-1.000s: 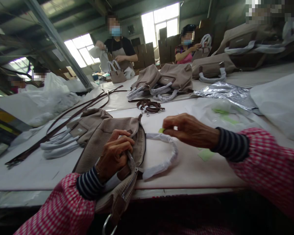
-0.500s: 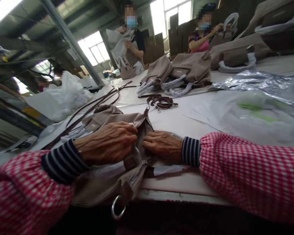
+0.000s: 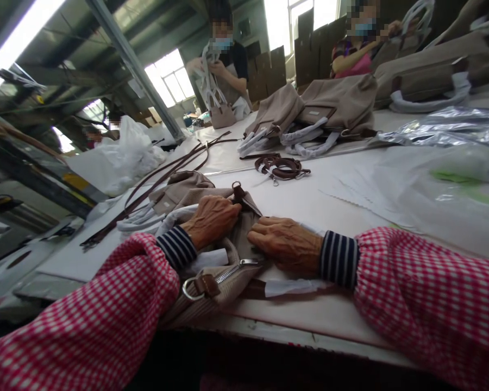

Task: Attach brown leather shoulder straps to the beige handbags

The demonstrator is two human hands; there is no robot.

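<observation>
A taupe ribbed fabric handbag (image 3: 206, 307) lies on its side at the table's front edge, its zipped top partly open toward me. My left hand (image 3: 214, 220) is closed on the far-left edge of the opening. Across from it, my right hand (image 3: 287, 244) grips the right edge, fingers curled at the rim and fingertips partly hidden. A silver zipper pull (image 3: 248, 262) sits below both hands. At the bag's near end is a brown leather tab with a metal ring (image 3: 193, 289). White wrapping covers its handles (image 3: 295, 288).
Coiled brown straps (image 3: 281, 167) lie beyond the bag, long straps (image 3: 167, 176) to the left. More handbags (image 3: 338, 106) with wrapped handles stand behind. Clear plastic (image 3: 440, 190) spreads at right. Two masked co-workers (image 3: 228, 70) handle bags across the table.
My left hand has moved away from me along the opening's edge, and the near end of the bag has shifted up. The right hand stays at its edge. The camera view has tilted.
</observation>
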